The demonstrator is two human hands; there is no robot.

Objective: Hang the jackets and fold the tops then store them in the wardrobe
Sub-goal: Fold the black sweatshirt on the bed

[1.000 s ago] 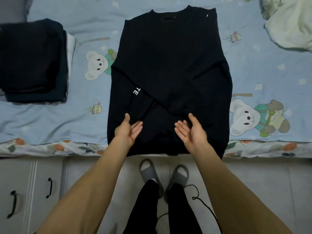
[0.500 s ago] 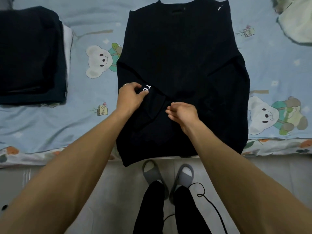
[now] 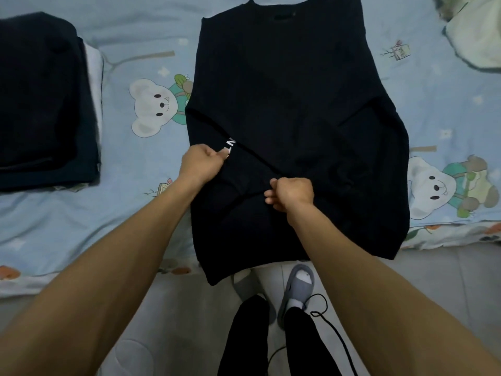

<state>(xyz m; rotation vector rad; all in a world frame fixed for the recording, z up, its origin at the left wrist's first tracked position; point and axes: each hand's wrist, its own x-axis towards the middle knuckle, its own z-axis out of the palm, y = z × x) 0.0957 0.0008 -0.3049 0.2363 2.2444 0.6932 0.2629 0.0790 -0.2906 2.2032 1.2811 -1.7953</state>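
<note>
Bed point(image 3: 141, 213), bear-print sheet | dark top point(image 3: 284, 104) flat at centre, hem over edge | L hand point(image 3: 202, 165) & R hand point(image 3: 292, 194): fingers pinching folded-in sleeve | judged soft, limp, light; take hold at sleeve edge/cuff.

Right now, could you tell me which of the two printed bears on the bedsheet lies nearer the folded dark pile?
The bear left of the black sweater, between it and the folded dark pile. The other bear lies on the sweater's far right.
</note>
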